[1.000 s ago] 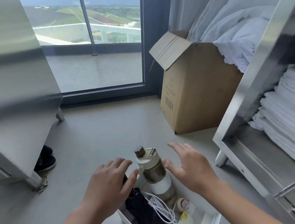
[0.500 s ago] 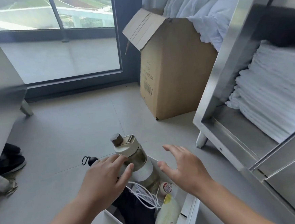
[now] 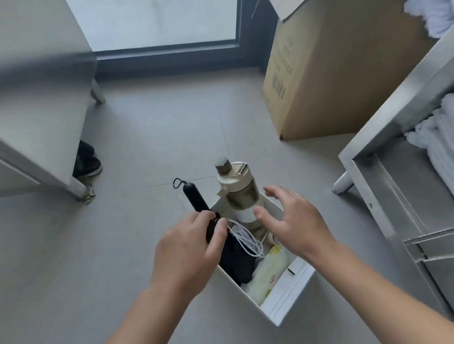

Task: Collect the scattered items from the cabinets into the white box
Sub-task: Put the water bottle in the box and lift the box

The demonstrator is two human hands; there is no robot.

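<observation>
The white box [image 3: 287, 301] sits on the grey tiled floor [image 3: 142, 140] between two steel cabinets. Inside it a cream-lidded water bottle [image 3: 236, 188] stands at the far end, rising well above the rim. A black folding umbrella [image 3: 195, 198] leans beside the bottle, its handle and wrist loop jutting out over the box's left wall. A coil of white cable [image 3: 246, 239] lies on the dark fabric, and a pale yellow-green packet [image 3: 267, 273] fills the near end.

The left hand [image 3: 189, 253] is closed on the umbrella just below its handle, thumb and fingers pinching the shaft. The right hand [image 3: 296, 222] hovers over the box with fingers spread, holding nothing, its thumb near the bottle's body.

A brown cardboard box [image 3: 329, 74] stands near the window frame, flap raised. The right cabinet [image 3: 396, 128] holds stacked white towels [image 3: 452, 151] on its shelf. Dark shoes [image 3: 86, 161] peek from under the left cabinet [image 3: 25, 106].
</observation>
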